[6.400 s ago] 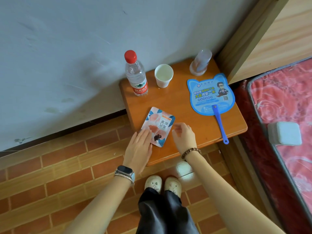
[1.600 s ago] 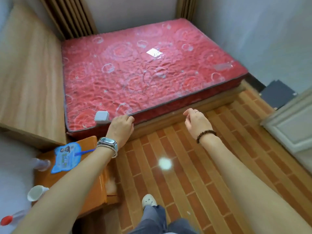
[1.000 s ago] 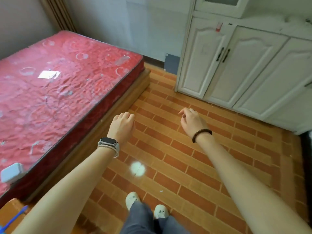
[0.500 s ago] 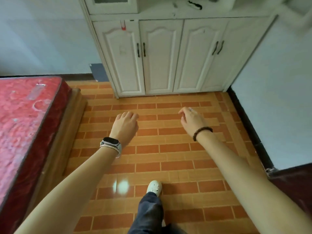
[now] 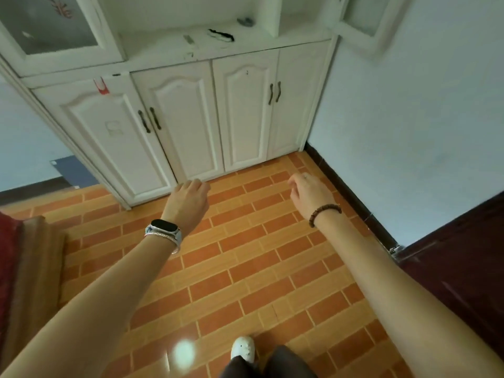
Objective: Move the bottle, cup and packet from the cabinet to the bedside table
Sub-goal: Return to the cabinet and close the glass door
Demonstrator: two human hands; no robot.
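The left hand [image 5: 188, 199] reaches out in front, fingers loosely bent and holding nothing; the right hand [image 5: 309, 193] is just as slack and empty. Both hover over the tiled floor [image 5: 245, 255], short of the white cabinet [image 5: 191, 118]. No bottle, cup or packet shows. The cabinet's worktop [image 5: 163, 54] carries only small dark oddments [image 5: 221, 35], too blurred to name. I'd step close and scan that worktop before trying the closed lower doors [image 5: 245, 110].

Nothing legible: a faint scrawl [image 5: 113, 128] on the left cabinet door [image 5: 125, 167] cannot be made out
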